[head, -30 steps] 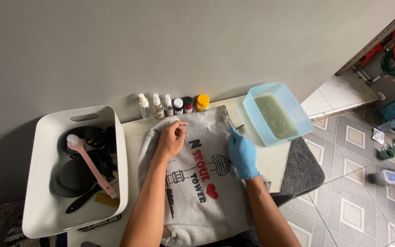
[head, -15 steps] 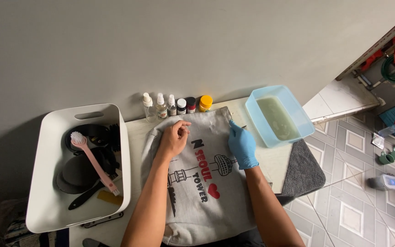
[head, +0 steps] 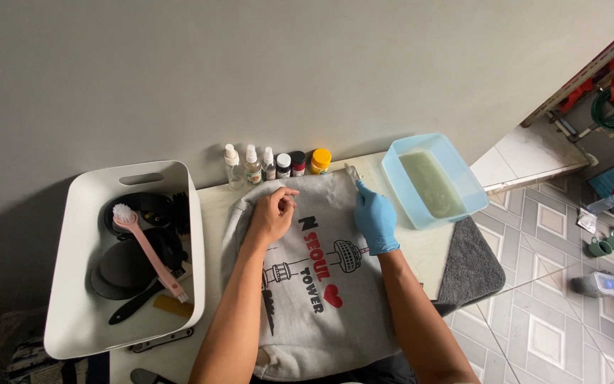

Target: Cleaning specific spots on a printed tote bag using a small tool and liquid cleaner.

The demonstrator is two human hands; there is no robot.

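Sweatshirt (head: pixel 314 284): I judged my bare left hand (head: pixel 271 217) pinned it flat, my gloved right hand (head: pixel 374 220) pinching its collar edge; keep cloth taut.

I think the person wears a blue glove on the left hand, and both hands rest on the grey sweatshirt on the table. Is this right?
Not quite. The blue glove is on the right hand, not the left; the left hand is bare. The head view shows this. The rest holds: both hands rest on the grey sweatshirt on the table.
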